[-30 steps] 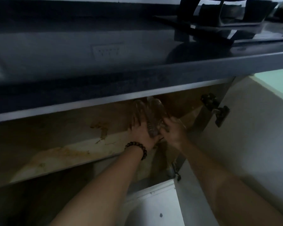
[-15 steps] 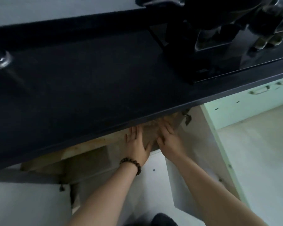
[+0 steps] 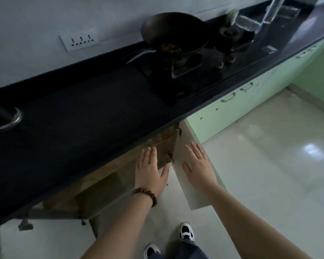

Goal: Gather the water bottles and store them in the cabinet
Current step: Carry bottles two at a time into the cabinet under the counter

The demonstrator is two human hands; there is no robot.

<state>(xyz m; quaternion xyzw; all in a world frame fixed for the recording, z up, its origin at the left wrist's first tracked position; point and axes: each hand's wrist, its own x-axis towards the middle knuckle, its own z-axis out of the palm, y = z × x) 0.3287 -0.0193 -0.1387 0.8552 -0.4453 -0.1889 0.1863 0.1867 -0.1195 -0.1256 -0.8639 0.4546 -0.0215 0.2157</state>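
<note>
Black countertop above open cabinet, door swung out; left hand and right hand both flat-fingered, grasping nothing; wok on stove.

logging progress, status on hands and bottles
Left hand and right hand open, empty, at the open cabinet. No bottle clearly visible inside; interior dim. Cabinet door open, nothing blocking.

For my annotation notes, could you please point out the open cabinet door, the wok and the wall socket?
cabinet door (image 3: 183, 146): head view, bare inner face.
wok (image 3: 174, 30): head view, dark inside of bowl.
wall socket (image 3: 79, 41): head view, middle of plate.
</note>
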